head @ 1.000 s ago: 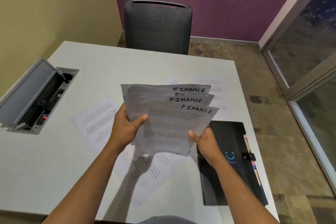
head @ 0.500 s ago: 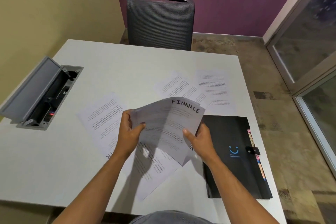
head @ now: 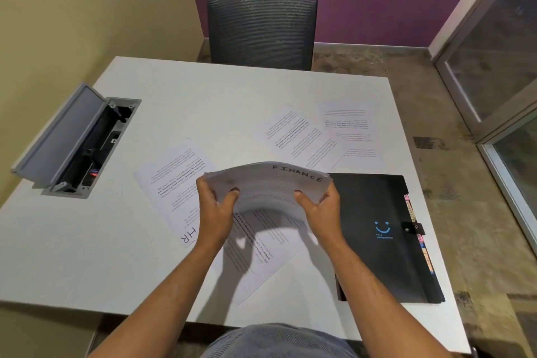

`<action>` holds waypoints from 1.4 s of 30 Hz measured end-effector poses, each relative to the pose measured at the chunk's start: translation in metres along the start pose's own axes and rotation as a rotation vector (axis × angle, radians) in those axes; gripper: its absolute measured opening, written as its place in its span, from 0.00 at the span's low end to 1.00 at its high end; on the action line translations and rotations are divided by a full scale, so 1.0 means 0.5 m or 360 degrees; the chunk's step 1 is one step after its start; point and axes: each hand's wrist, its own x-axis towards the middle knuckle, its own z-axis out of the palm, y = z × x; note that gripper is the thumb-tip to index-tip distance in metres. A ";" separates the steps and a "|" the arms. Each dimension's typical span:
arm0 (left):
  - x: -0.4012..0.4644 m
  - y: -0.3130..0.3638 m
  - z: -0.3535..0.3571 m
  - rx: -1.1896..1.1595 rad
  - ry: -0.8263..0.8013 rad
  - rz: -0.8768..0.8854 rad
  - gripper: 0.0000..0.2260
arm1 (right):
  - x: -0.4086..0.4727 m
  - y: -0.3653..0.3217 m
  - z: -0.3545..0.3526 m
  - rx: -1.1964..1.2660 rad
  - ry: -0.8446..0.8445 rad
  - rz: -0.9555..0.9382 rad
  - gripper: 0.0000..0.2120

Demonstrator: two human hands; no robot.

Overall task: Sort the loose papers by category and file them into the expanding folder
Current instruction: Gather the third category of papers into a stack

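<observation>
A stack of white papers marked FINANCE (head: 270, 180) is held flat above the table. My left hand (head: 216, 206) grips its left edge and my right hand (head: 321, 206) grips its right edge. A closed black expanding folder (head: 383, 256) with a blue smiley and coloured tabs lies on the table to the right of my hands. Loose printed sheets lie on the table: one marked HR (head: 177, 180) to the left, another (head: 261, 253) beneath my hands, and two more (head: 296, 136) (head: 348, 131) further back.
The white table (head: 203, 102) has an open grey cable box (head: 78, 139) set into its left side. A dark mesh chair (head: 261, 26) stands at the far edge. Glass panels (head: 499, 67) run along the right, with bare floor beside the table.
The fanned FINANCE sheets have been squared into one stack and lowered from upright to nearly flat. Both hands moved down with it.
</observation>
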 end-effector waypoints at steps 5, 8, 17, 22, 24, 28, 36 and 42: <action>-0.005 -0.015 0.004 -0.0027 -0.0011 -0.0086 0.20 | -0.015 0.011 0.020 0.0066 0.0046 0.0117 0.21; 0.004 0.001 0.005 -0.0054 -0.0003 -0.0041 0.16 | -0.009 -0.006 0.029 0.0099 -0.0005 0.0154 0.19; -0.016 -0.042 -0.001 -0.0062 -0.0022 -0.0104 0.22 | -0.020 0.016 0.048 0.0193 0.0052 0.0265 0.20; -0.009 -0.047 -0.002 -0.0108 -0.0061 -0.0169 0.14 | -0.017 0.030 0.054 0.0176 0.0031 0.0252 0.20; -0.003 -0.038 -0.008 -0.0100 -0.0052 -0.0154 0.13 | -0.013 0.034 0.048 0.0131 0.0036 0.0194 0.22; 0.011 -0.012 -0.023 -0.0144 0.0009 -0.0087 0.11 | -0.015 0.058 0.022 0.0217 0.0184 0.0169 0.38; 0.018 -0.007 -0.019 -0.0452 0.0143 -0.0147 0.12 | -0.056 0.133 0.003 0.1080 -0.0123 0.0821 0.31; 0.008 -0.042 -0.025 -0.0613 0.0043 -0.0379 0.16 | -0.051 0.124 0.026 0.1022 -0.0222 0.0733 0.27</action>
